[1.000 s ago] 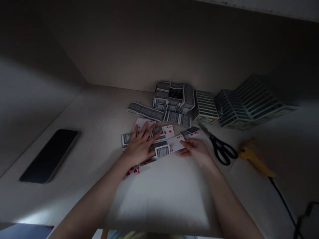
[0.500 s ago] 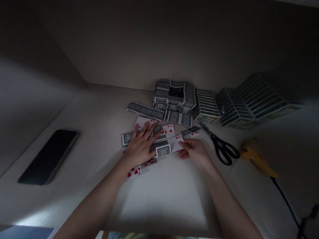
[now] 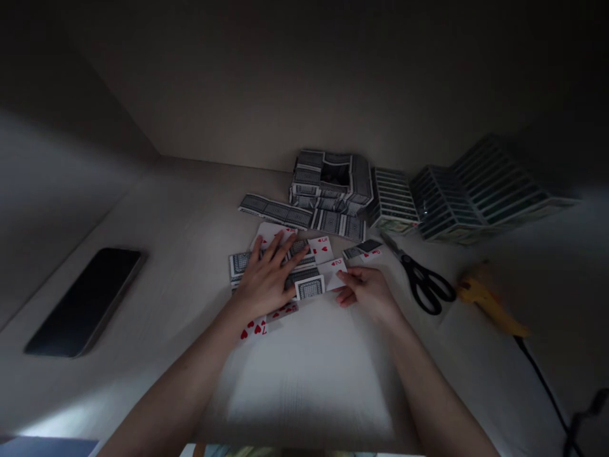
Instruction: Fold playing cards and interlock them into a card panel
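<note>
My left hand (image 3: 267, 279) lies flat with its fingers spread over a layout of playing cards, some face up and some back up. Under and beside it show a patterned card back (image 3: 309, 288), a three of hearts (image 3: 322, 250) and a seven of hearts (image 3: 254, 329). At the right end of the layout, my right hand (image 3: 368, 291) pinches the edge of a two of hearts (image 3: 335, 275) between thumb and fingers. That card's left part joins the patterned cards. Part of the layout is hidden beneath my left hand.
Behind the cards stands a box-like structure built of cards (image 3: 332, 181), with card strips (image 3: 276, 211) before it. Folded card pieces (image 3: 476, 190) stand to the right. Black-handled scissors (image 3: 425, 282) and a yellow glue gun (image 3: 492, 304) lie nearer. A phone (image 3: 85, 301) rests at left.
The whole view has shifted slightly. Both hands keep nearly the same places on the cards, and the two of hearts stays in my right hand's pinch.
</note>
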Demonstrator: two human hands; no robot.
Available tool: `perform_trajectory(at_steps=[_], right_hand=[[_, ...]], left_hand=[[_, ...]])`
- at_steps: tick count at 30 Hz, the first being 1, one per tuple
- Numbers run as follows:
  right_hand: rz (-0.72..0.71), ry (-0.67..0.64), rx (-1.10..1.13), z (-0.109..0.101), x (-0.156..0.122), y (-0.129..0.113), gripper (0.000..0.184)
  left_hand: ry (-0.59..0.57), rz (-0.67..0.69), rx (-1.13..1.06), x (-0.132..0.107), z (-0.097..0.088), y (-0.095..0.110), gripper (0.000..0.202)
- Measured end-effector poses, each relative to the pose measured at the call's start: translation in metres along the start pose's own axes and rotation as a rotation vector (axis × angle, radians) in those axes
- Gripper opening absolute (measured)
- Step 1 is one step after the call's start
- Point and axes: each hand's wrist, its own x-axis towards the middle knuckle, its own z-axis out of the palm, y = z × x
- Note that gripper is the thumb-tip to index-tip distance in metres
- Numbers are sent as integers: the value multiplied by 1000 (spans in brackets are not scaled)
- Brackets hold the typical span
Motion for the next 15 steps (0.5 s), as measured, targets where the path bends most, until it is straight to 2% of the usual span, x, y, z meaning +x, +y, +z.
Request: perform_trajectory(at_steps=[11,15], right_hand=[[26,-22,-90,8,-3,-5,17],[32,8,-222,8,-1,-1,32]], left_hand=[[8,3,-14,0,0,0,68],[24,-3,-72,1,-1,0,69]])
